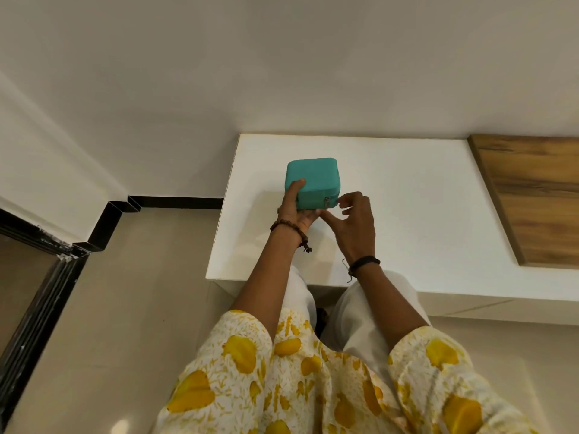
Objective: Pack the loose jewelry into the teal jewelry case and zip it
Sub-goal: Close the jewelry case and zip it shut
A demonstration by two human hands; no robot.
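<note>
Teal, square, fabric-covered jewelry case (pixel 311 177) sits closed on the white worktop (pixel 407 214). Left hand (pixel 296 211) grips its near left corner, thumb on the lid. Right hand (pixel 354 223), fingers loosely curled, hovers at the zipper pull (pixel 326 202), contact unclear.

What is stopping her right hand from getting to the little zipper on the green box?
Nothing visible. The right hand hovers just beside the zipper pull on the near side of the teal jewelry case, with only bare white tabletop between. The left hand holds the case's other corner, away from the pull.
</note>
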